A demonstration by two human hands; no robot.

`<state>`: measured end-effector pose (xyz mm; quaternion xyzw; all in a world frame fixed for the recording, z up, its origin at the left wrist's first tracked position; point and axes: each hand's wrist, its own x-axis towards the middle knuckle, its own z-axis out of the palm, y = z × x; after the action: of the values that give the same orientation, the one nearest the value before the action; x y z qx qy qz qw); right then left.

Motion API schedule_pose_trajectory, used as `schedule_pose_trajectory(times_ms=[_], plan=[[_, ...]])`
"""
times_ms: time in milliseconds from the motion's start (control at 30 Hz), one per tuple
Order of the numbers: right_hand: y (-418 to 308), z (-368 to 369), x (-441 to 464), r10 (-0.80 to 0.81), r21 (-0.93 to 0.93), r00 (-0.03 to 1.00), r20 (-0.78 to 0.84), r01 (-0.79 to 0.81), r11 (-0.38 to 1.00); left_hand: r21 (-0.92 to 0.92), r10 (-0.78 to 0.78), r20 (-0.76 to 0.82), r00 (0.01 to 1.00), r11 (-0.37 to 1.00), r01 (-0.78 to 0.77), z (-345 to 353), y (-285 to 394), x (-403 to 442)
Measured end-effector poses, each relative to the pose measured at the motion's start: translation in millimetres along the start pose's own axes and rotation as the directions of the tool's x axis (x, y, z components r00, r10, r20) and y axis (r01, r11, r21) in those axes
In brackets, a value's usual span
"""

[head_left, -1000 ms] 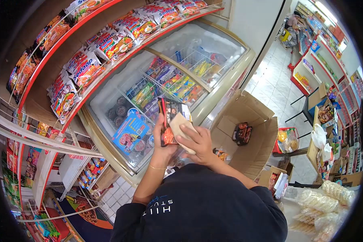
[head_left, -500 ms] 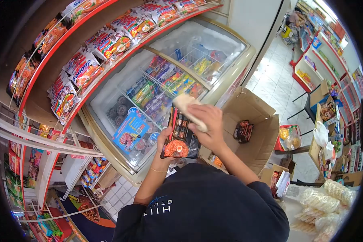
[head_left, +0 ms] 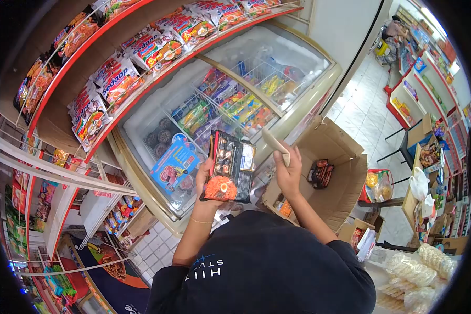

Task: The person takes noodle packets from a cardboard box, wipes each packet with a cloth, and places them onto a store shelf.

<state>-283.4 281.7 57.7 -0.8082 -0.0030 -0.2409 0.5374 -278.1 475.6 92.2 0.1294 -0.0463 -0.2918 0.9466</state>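
Observation:
My left hand (head_left: 205,180) grips a black instant noodle packet (head_left: 229,170) by its left edge. A picture of red noodles with egg covers the packet's lower part, and a white label shows near its right edge. To the right, my right hand (head_left: 290,171) is closed on a folded beige cloth (head_left: 275,144), which sticks up beyond the fingers and is apart from the packet. Below and right of that hand stands an open cardboard box (head_left: 345,193), with another dark packet (head_left: 321,174) lying inside.
A glass-topped freezer (head_left: 193,125) with ice creams in wire baskets lies beyond my hands. Above it, a red-edged shelf (head_left: 193,52) holds white noodle packets (head_left: 121,78). At right are a black chair (head_left: 400,144) and clear bags (head_left: 413,267). A person (head_left: 395,31) is far off.
My right hand and the cloth have moved right and down, off the packet, uncovering its upper right part and label. The view has shifted slightly.

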Motion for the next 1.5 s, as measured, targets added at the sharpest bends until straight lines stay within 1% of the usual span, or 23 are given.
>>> schedule_pose_trajectory(times_ms=[33,100,167,300,333,367,433,567,667,700,733,800,900,967,1033,1067,1100,1167,1233,1333,1367,1433,1500], plan=[[-14.7,-0.9,3.7,0.005,-0.002,1.0,0.001,-0.005,1.0,0.069,0.086,-0.135,0.987,0.995,-0.077,-4.5,-2.4,3.3],[-40.0,4.9,12.2,-0.233,0.002,0.967,0.098,0.234,0.972,-0.007,0.054,-0.153,0.987,0.998,-0.056,-1.3,-9.2,7.8],[-53.3,21.9,12.8,-0.236,-0.031,0.901,0.364,0.265,0.964,0.046,0.119,-0.163,0.98,0.993,-0.113,-1.7,-21.4,14.7],[-49.6,31.3,8.0,-0.288,-0.086,0.851,0.439,0.359,0.929,0.081,0.193,-0.329,0.924,0.981,-0.176,5.6,-17.1,19.5],[-50.4,30.7,3.8,-0.326,-0.031,0.811,0.485,0.388,0.921,0.096,0.208,-0.391,0.897,0.978,-0.184,5.0,-14.2,17.5],[-51.0,29.8,-1.6,-0.36,0.026,0.767,0.532,0.41,0.912,0.093,0.21,-0.393,0.895,0.978,-0.188,-8.1,-10.0,16.7],[-54.1,26.1,-8.7,-0.399,-0.003,0.735,0.548,0.479,0.878,0.1,0.275,-0.264,0.924,0.961,-0.258,-22.6,-1.1,20.0],[-21.0,30.8,-27.0,-0.488,0.163,0.745,0.456,0.469,0.868,0.061,0.254,-0.384,0.888,0.966,-0.25,-7.6,3.7,19.6],[3.4,34.2,-37.5,-0.339,0.362,0.828,0.446,0.179,0.915,0.05,0.26,-0.448,0.855,0.963,-0.267,-20.5,-0.3,21.4],[1.3,34.1,-35.3,-0.341,0.363,0.825,0.451,0.179,0.914,0.029,0.234,-0.463,0.855,0.968,-0.249,-19.0,-3.9,22.4],[-2.4,34.3,-29.6,-0.289,0.367,0.83,0.477,0.11,0.924,0.158,0.263,-0.441,0.858,0.964,-0.214,-8.1,-9.3,19.6],[-2.6,41.0,-15.9,-0.227,0.413,0.849,0.478,0.01,0.91,0.236,0.24,-0.422,0.874,0.96,-0.149,-15.9,-18.0,23.4],[-12.0,49.3,10.5,-0.151,0.376,0.899,0.412,-0.017,0.926,0.292,0.209,-0.376,0.903,0.951,-0.098,-8.9,-28.9,24.9],[-21.4,49.0,19.8,-0.163,0.384,0.899,0.406,-0.006,0.923,0.177,0.185,-0.357,0.916,0.976,-0.128,0.5,-32.6,27.1],[-34.0,45.1,22.0,-0.212,0.262,0.86,0.464,0.095,0.96,0.142,0.257,-0.364,0.895,0.965,-0.22,-5.1,-29.6,31.3],[-41.3,41.7,20.2,-0.293,0.199,0.822,0.489,0.222,0.954,0.125,0.265,-0.37,0.89,0.964,-0.235,-6.7,-25.1,31.9],[-47.1,37.9,15.3,-0.293,0.197,0.819,0.493,0.222,0.955,0.105,0.274,-0.379,0.884,0.962,-0.253,-7.9,-20.4,30.9],[-54.1,31.1,3.1,-0.358,0.084,0.725,0.588,0.385,0.919,0.104,0.326,-0.404,0.855,0.944,-0.312,-18.3,-11.3,28.2],[-43.8,31.9,-10.6,-0.365,0.115,0.734,0.572,0.369,0.922,0.049,0.257,-0.425,0.868,0.964,-0.262,-24.7,2.4,29.0],[-9.2,39.8,-25.8,-0.327,0.265,0.861,0.391,0.235,0.935,0.067,0.198,-0.396,0.897,0.98,-0.187,-8.8,-1.4,22.3],[-4.4,40.5,-27.1,-0.329,0.267,0.858,0.394,0.235,0.935,0.163,0.257,-0.387,0.886,0.964,-0.208,-8.2,-6.5,23.2],[-1.2,40.7,-26.8,-0.212,0.445,0.919,0.333,0.045,0.895,0.302,0.324,-0.375,0.868,0.928,-0.217,4.9,-16.8,22.5],[-6.0,32.7,-22.4,-0.24,0.419,0.919,0.313,0.093,0.903,0.337,0.269,-0.344,0.9,0.93,-0.148,9.4,-18.0,17.7]])
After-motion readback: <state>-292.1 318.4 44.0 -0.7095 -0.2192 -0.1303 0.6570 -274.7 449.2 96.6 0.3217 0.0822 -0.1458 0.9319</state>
